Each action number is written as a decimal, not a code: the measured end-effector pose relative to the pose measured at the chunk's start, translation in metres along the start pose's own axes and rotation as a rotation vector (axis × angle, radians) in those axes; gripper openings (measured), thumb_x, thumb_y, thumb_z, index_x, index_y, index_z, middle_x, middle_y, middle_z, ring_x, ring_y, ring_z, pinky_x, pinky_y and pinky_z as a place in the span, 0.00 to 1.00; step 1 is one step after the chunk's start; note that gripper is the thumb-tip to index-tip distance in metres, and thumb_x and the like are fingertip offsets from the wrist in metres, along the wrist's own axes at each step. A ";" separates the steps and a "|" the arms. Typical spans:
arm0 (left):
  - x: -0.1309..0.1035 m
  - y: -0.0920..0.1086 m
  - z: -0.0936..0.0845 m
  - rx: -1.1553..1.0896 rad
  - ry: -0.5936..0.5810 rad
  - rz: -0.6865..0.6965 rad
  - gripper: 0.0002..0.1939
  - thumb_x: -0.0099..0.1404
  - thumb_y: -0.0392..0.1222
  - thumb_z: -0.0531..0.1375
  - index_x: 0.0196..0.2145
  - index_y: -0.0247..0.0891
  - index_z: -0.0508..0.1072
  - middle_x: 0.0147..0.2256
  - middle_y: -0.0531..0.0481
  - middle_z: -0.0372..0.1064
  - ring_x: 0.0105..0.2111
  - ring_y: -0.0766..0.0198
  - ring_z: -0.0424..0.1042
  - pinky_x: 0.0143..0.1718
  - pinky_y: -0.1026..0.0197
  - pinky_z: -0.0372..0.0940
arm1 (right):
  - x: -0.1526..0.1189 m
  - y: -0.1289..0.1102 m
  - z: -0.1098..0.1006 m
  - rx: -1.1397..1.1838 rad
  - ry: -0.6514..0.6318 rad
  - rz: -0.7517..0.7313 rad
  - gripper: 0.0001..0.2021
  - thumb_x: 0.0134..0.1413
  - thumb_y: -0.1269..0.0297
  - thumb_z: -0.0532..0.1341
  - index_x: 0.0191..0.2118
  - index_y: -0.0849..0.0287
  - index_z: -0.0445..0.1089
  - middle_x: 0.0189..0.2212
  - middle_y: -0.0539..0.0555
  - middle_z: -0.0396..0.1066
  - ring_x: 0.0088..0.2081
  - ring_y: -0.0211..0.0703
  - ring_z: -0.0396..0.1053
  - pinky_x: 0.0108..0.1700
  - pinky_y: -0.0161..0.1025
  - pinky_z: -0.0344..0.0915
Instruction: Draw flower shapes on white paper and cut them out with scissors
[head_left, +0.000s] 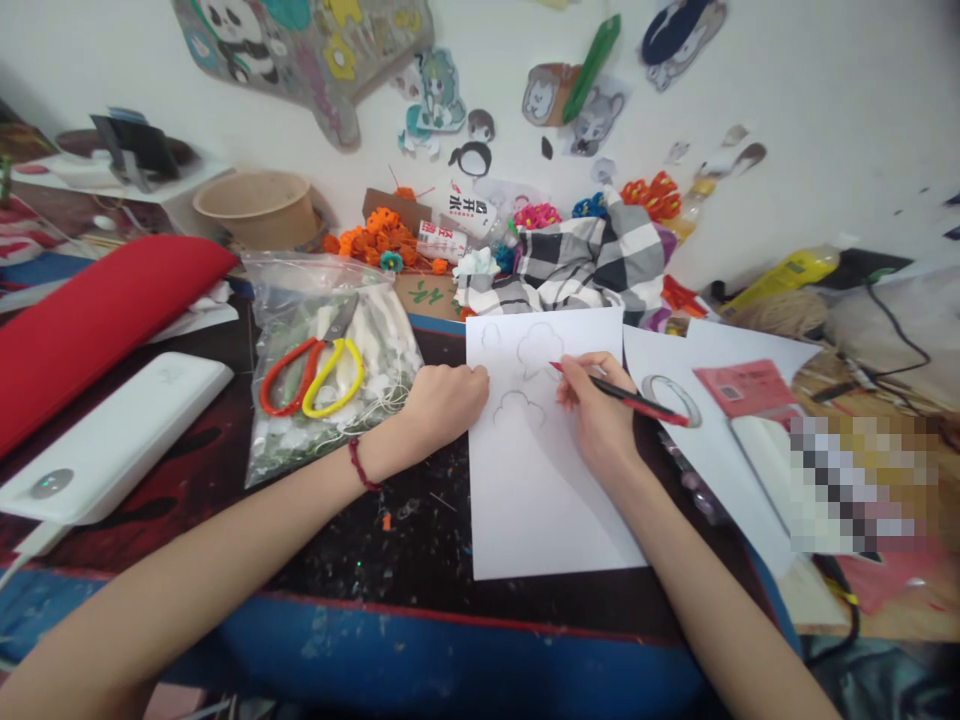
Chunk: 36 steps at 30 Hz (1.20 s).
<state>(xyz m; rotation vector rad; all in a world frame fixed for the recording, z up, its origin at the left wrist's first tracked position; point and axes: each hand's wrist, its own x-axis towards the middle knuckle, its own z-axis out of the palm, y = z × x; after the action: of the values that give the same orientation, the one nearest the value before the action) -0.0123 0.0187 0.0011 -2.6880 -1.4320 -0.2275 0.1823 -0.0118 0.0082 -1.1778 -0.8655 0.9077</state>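
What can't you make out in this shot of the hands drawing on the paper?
Head view:
- Pen tip: covered by the right hand, so whether it touches the white sheet is unclear.
- Pixelated patch at right: whatever lies there is blurred out.
- Contents of the plastic bag: only red and yellow loops show; the rest is hazy behind the film.
- Left hand fingertips: curled under, hidden.
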 end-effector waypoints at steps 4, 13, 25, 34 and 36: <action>0.000 0.001 0.000 0.004 0.008 -0.008 0.17 0.70 0.37 0.47 0.35 0.33 0.75 0.29 0.39 0.76 0.26 0.53 0.76 0.26 0.58 0.61 | -0.011 -0.001 0.007 -0.185 -0.134 -0.086 0.09 0.48 0.66 0.70 0.31 0.57 0.68 0.23 0.46 0.72 0.24 0.35 0.69 0.28 0.32 0.64; -0.001 0.002 0.002 -0.008 0.006 0.004 0.14 0.67 0.33 0.48 0.35 0.32 0.74 0.28 0.39 0.75 0.26 0.51 0.76 0.26 0.57 0.64 | -0.032 0.009 0.023 -0.315 -0.297 0.037 0.16 0.54 0.67 0.63 0.20 0.55 0.57 0.14 0.45 0.67 0.13 0.33 0.61 0.17 0.32 0.55; -0.001 0.002 0.005 -0.020 0.020 0.003 0.14 0.69 0.35 0.48 0.34 0.32 0.74 0.28 0.39 0.75 0.26 0.52 0.76 0.27 0.58 0.63 | -0.032 0.009 0.025 -0.350 -0.289 0.047 0.15 0.54 0.69 0.61 0.20 0.55 0.58 0.14 0.45 0.67 0.13 0.32 0.61 0.16 0.31 0.54; -0.001 0.000 0.008 -0.015 0.028 0.021 0.13 0.67 0.34 0.49 0.35 0.32 0.73 0.28 0.40 0.75 0.27 0.51 0.76 0.26 0.57 0.63 | -0.029 0.008 0.022 -0.325 -0.348 0.088 0.16 0.52 0.70 0.62 0.18 0.55 0.57 0.12 0.45 0.66 0.10 0.32 0.57 0.13 0.31 0.50; -0.001 0.000 0.009 -0.013 0.029 0.023 0.13 0.67 0.34 0.49 0.35 0.32 0.73 0.28 0.40 0.75 0.27 0.51 0.76 0.26 0.57 0.63 | -0.029 0.009 0.022 -0.320 -0.315 0.077 0.16 0.53 0.70 0.62 0.19 0.55 0.57 0.12 0.45 0.66 0.11 0.32 0.59 0.14 0.31 0.51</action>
<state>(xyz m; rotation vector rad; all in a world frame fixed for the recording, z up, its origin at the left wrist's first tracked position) -0.0117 0.0191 -0.0077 -2.6987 -1.3953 -0.2739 0.1496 -0.0293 0.0004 -1.3697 -1.2629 1.0618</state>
